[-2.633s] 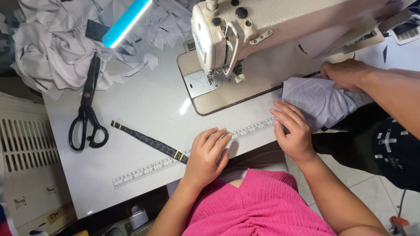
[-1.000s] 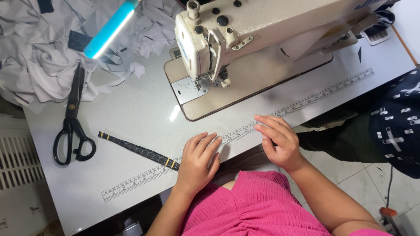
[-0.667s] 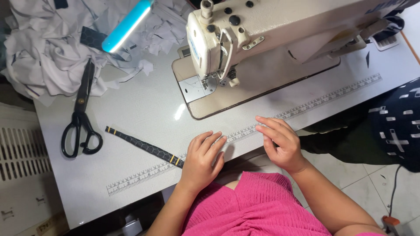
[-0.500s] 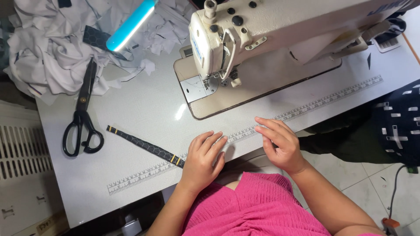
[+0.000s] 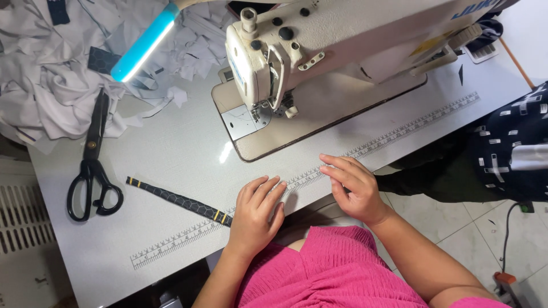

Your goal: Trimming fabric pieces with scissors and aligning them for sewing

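Observation:
My left hand (image 5: 256, 215) lies flat on the front edge of the white sewing table (image 5: 171, 154), fingers apart, holding nothing, just right of a narrow black strap with yellow marks (image 5: 180, 201). My right hand (image 5: 354, 187) rests palm down on the same edge, fingers spread over the printed ruler strip (image 5: 394, 137). Behind both hands stands a cream industrial sewing machine (image 5: 319, 51), its needle area (image 5: 262, 108) about a hand's length from my fingers.
Black scissors (image 5: 91, 165) lie at the left of the table. A heap of white fabric scraps (image 5: 51, 85) and a lit blue tube lamp (image 5: 142, 43) fill the far left. Dark patterned cloth (image 5: 508, 148) hangs at the right. A white slatted crate (image 5: 23, 222) stands below left.
The grey-lilac fabric piece that lay under my right hand and another person's hand is gone from view, as is that hand. My right hand slid left; both hands have since stayed flat.

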